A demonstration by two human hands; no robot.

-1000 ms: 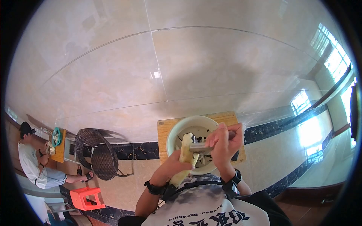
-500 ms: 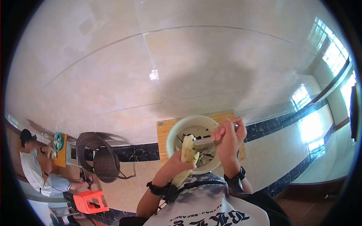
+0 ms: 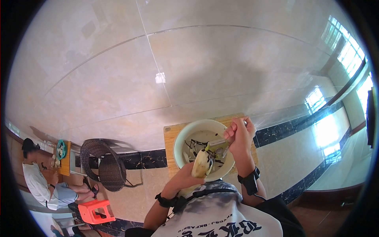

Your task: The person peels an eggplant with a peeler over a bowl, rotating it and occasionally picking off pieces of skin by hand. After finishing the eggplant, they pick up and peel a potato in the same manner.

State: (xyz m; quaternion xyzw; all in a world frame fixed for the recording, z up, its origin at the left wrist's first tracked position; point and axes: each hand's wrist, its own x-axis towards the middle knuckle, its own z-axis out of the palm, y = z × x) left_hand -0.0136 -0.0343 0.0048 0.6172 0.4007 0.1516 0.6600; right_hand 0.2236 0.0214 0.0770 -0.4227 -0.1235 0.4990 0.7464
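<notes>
My left hand is closed around a long, pale, mostly peeled eggplant. Its green stem end points up into a white basin, and dark strips of skin hang from its right side. My right hand grips the handle of a peeler, whose silvery end lies close to the eggplant's top; the fingers partly hide the tool. Dark peel strips lie scattered inside the basin. Under the basin is a wooden table.
A tiled wall rises directly behind the table. To the left stand a dark wicker chair and an orange plastic stool. Farther left a person sits by a small table with a teal basin.
The eggplant has tipped and dropped lower in my left hand, its top swinging right. My right hand has risen slightly with the peeler. The seated person's hand has shifted.
</notes>
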